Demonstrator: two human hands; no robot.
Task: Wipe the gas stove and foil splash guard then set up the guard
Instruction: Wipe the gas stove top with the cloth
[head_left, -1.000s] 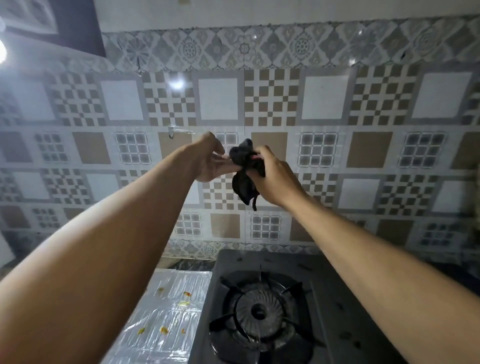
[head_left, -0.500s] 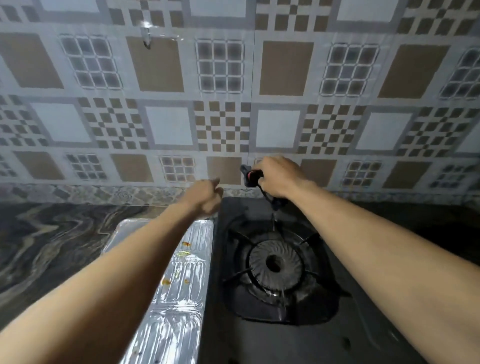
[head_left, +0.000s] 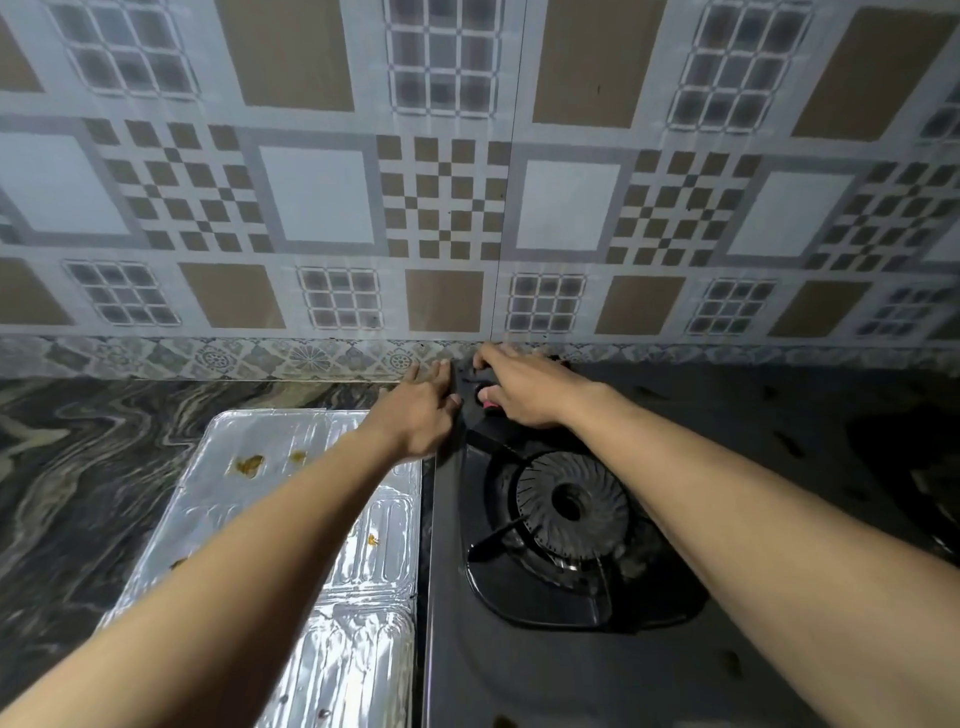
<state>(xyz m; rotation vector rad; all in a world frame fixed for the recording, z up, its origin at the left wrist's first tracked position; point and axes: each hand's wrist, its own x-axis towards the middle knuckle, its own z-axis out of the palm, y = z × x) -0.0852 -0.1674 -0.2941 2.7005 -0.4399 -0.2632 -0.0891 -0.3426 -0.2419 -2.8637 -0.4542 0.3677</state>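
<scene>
Both hands have come down from wall height to the stove's far left corner. A second ago I had the dark cloth (head_left: 474, 382) bunched between them up against the tiles; now my right hand (head_left: 524, 387) presses it flat onto the gas stove (head_left: 519, 675), fingers closed down over it. A bit of red shows under that palm, which I take to be trim on the cloth, though it is too small to be sure.

My left hand (head_left: 423, 410) has let go of the cloth. It now rests just left of the grip, fingers together and holding nothing, laid along the stove's left edge as if bracing it.

Reading: the cloth handling is over and the first wipe of the stove is starting, from the back corner outward.

Relative to the grip:
- Burner (head_left: 571, 506) sits near, toward me and slightly right, grate on.
- Dark specks on the stove top lie well off to the right and toward me, unwiped.
- Foil splash guard (head_left: 270, 499) lies flat on the counter left of the grip and toward me, beside the stove, with yellow-brown spots on it. It is not yet wiped or stood up.

Most of the task is ahead.
</scene>
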